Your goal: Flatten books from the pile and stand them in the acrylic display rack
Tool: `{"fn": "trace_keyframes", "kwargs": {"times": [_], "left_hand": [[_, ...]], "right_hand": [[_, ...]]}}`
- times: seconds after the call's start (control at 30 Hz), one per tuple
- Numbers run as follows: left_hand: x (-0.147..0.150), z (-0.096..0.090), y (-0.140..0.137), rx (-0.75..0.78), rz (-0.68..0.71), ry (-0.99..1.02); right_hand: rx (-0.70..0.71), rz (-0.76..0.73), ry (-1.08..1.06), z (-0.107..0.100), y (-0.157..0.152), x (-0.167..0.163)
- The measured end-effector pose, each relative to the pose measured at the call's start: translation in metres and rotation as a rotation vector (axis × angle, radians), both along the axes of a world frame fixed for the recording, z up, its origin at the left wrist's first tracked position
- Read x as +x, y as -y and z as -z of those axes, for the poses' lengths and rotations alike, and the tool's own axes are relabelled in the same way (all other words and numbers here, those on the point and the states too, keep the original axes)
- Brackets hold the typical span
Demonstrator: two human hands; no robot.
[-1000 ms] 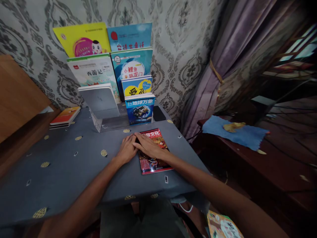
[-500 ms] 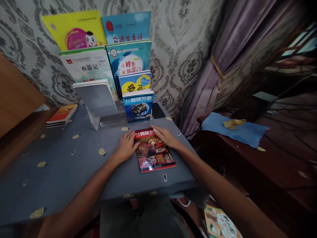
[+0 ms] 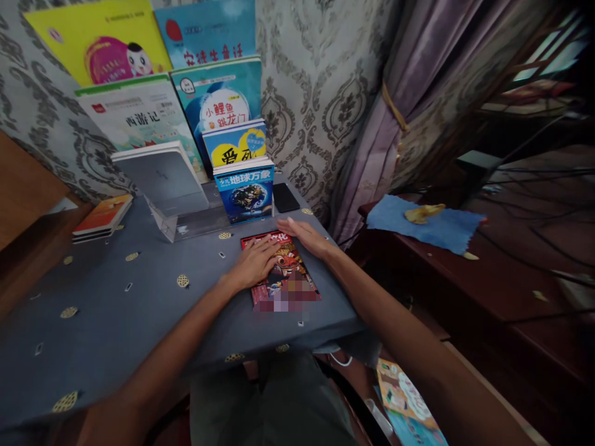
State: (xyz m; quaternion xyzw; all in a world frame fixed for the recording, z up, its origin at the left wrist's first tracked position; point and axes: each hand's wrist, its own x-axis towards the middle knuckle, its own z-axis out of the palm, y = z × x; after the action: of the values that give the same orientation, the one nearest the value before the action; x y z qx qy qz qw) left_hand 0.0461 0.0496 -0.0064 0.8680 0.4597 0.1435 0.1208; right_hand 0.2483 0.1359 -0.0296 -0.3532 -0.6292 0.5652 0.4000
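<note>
Red book (image 3: 289,261), beneath the flat, ungripping left hand (image 3: 253,262) and just beside the loosely extended right hand (image 3: 308,238): probably light, bendable, slippery (glossy, seen from here); best held by its edges.

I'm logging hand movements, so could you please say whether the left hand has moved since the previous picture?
Yes, the left hand moved right relative to the blue Earth book, further onto the red book.
</note>
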Motion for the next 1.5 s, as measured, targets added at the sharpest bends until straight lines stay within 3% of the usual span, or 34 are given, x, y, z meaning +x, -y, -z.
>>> {"fn": "trace_keyframes", "kwargs": {"times": [0.17, 0.4, 0.63, 0.7, 0.77, 0.87, 0.93, 1.03, 1.2, 1.5], "left_hand": [[0.024, -0.005, 0.004, -0.035, 0.169, -0.001], [0.039, -0.011, 0.043, -0.091, 0.406, 0.014], [0.039, -0.008, 0.063, -0.132, 0.436, 0.083], [0.032, -0.006, 0.056, -0.129, 0.405, 0.124], [0.016, -0.003, 0.042, -0.100, 0.288, 0.144], [-0.018, 0.002, 0.016, -0.015, -0.059, 0.082], [-0.040, 0.006, 0.002, 0.007, -0.196, 0.037], [-0.059, 0.011, -0.009, 0.019, -0.191, 0.004], [-0.064, 0.019, -0.010, 0.058, -0.155, 0.026], [-0.067, 0.024, -0.013, 0.086, -0.148, 0.042]], "right_hand": [[0.001, 0.005, 0.000, -0.002, 0.001, -0.001], [0.002, -0.002, 0.015, -0.004, 0.002, 0.000], [0.051, 0.008, 0.055, -0.006, 0.006, 0.000], [0.114, 0.020, 0.108, -0.006, 0.007, 0.000], [0.211, 0.029, 0.209, -0.006, 0.009, 0.000], [0.383, 0.037, 0.420, -0.006, 0.014, -0.005], [0.510, 0.034, 0.565, -0.007, 0.020, -0.014], [0.662, -0.024, 0.718, -0.011, 0.032, -0.036], [0.748, -0.104, 0.794, -0.012, 0.070, -0.068], [0.929, -0.235, 0.835, -0.008, 0.175, -0.071]]}}
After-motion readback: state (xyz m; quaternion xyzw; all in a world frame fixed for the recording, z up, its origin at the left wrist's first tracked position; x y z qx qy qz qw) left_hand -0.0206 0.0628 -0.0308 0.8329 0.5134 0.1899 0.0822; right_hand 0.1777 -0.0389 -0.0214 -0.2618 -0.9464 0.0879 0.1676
